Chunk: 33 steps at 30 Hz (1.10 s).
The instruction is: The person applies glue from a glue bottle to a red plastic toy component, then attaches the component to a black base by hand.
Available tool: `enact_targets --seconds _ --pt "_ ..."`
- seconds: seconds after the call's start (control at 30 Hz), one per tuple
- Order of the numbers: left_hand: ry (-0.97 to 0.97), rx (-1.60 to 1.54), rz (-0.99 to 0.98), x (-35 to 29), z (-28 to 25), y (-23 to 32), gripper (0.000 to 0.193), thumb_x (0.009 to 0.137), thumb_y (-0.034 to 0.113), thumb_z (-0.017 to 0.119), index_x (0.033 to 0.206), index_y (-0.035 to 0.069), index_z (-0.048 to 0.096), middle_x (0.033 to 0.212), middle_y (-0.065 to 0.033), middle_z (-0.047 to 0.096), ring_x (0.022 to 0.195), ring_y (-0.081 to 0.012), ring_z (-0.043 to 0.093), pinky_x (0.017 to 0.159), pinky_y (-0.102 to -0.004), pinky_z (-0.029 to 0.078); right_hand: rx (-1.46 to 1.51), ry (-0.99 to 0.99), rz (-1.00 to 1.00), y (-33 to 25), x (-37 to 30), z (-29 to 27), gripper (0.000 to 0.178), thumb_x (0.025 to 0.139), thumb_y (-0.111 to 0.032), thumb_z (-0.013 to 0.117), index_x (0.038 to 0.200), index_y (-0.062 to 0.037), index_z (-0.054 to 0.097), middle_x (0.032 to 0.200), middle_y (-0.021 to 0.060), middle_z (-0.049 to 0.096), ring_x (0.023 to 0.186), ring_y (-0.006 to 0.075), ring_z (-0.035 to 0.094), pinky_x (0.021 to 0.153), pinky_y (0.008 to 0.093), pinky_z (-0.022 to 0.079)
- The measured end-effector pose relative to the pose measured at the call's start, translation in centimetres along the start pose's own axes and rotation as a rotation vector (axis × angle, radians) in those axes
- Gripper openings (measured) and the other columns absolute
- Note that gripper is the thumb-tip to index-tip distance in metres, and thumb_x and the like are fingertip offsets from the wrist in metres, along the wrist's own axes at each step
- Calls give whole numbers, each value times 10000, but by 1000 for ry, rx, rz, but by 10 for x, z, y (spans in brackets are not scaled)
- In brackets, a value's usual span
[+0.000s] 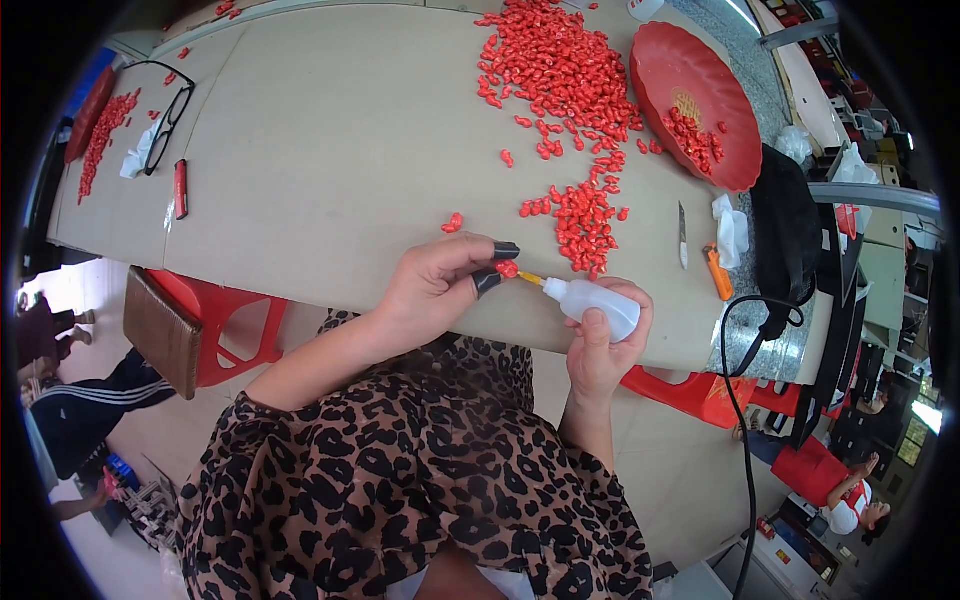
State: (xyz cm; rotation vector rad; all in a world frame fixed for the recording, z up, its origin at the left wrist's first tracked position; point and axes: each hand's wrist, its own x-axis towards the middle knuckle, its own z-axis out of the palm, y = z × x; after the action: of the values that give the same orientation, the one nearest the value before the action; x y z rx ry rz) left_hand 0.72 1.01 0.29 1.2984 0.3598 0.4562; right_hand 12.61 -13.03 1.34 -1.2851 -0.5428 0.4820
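My left hand (425, 288) pinches a small red figure-like piece (508, 270) between thumb and forefinger, both tips covered in black. My right hand (598, 365) is wrapped round a white translucent squeeze bottle (600, 310), tilted toward the left. Its thin yellow nozzle meets the red piece or stops just short of it; I cannot tell which. Just beyond my right hand lies a small heap of red pieces (585, 228), trailing into a larger pile (555, 60) at the far side. One loose red piece (453, 223) rests beyond my left hand.
A red scalloped plate (690, 60) with some pieces stands at far right. Nearby lie a small blade (683, 235), an orange-handled cutter (718, 273) and crumpled tissue (731, 232). Eyeglasses (168, 130) and a red cutter (181, 190) are on the left. Red stools stand below the table.
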Motion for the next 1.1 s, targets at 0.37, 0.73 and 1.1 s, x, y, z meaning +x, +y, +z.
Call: enact_targets --seconds 0.37,0.73,1.1 --pt "0 4 -17 0 1 -1 209 783 -69 474 988 -40 503 948 -60 530 894 -119 538 810 -223 423 -12 8 -20 2 -1 -2 322 737 -80 589 959 -6 368 948 127 448 691 142 507 583 228 441" --pt "-1 48 18 1 -1 -4 208 783 -60 481 988 -37 506 964 -66 530 896 -123 539 811 -226 427 -77 51 -84 4 -1 0 328 727 -115 593 960 -14 385 905 123 469 673 130 501 495 196 426" --pt "-7 115 4 1 -2 -3 193 785 -51 484 975 -36 515 960 -61 529 875 -108 533 792 -218 424 -26 24 -16 1 -3 -3 320 734 -70 583 962 -3 368 946 127 451 686 137 506 578 226 440"
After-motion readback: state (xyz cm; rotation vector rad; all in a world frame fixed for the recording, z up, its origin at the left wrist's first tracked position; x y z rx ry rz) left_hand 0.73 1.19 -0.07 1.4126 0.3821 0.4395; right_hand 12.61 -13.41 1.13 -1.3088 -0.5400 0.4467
